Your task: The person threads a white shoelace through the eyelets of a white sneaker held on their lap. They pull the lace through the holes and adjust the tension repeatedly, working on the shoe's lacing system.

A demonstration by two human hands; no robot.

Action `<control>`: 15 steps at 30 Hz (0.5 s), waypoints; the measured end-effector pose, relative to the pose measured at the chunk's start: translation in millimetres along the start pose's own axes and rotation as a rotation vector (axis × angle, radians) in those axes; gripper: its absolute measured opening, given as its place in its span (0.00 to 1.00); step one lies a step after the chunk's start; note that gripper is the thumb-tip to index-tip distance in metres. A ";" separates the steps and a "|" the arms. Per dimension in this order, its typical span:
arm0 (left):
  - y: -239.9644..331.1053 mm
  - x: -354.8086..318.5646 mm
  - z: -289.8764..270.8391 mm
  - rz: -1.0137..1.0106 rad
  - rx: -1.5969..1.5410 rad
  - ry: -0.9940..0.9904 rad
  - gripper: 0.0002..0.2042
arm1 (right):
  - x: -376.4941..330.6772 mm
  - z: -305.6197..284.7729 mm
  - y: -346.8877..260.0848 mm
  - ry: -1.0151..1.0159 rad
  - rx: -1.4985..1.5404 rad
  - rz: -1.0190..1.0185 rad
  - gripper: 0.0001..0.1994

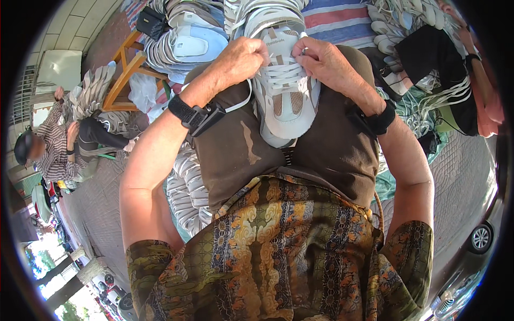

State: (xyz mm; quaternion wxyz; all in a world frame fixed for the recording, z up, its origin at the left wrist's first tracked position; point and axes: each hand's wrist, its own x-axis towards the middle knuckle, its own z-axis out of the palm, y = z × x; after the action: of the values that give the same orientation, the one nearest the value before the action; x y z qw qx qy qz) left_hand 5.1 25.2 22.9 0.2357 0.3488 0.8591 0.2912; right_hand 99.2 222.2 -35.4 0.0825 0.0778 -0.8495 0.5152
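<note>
A light grey shoe upper [289, 124] with a beige mesh toe lies between my thighs, toe toward me. I cannot tell whether it has a sole. White shoelace [284, 75] crosses its front in several rows. My left hand [242, 58] is closed in a pinch on the lace at the left eyelet edge, and a loop of lace hangs below that wrist. On the opposite edge my right hand [324, 61] pinches lace near the top eyelets, thumb and forefinger together. Both hands hide parts of the eyelet rows.
Stacked shoe uppers [195, 45] lie ahead on a striped sheet [340, 21]; another stack [187, 184] sits beside my left leg. A wooden stool frame [122, 75] stands front left. White laces [428, 101] hang at the right. People work on both sides; a car [490, 214] is far right.
</note>
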 end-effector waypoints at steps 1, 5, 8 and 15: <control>0.7 1.1 0.8 -0.005 0.000 -0.003 0.10 | -0.6 -0.5 -1.6 -0.007 0.018 0.016 0.02; 13.6 -3.9 0.1 0.025 -0.057 -0.158 0.10 | -0.8 -1.7 -3.5 -0.019 0.063 0.070 0.02; 6.1 1.3 2.3 0.030 -0.014 0.017 0.09 | -0.8 -1.5 -3.7 -0.014 0.035 0.068 0.02; -3.9 20.2 9.9 0.173 0.463 0.068 0.08 | -0.2 1.5 5.4 0.009 -0.013 0.010 0.02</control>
State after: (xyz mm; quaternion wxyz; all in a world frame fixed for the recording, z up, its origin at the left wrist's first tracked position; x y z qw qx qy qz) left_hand -3.7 41.1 9.1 0.0949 0.4558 0.8772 0.1172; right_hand 98.1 223.3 -40.8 0.0841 0.0705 -0.8528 0.5106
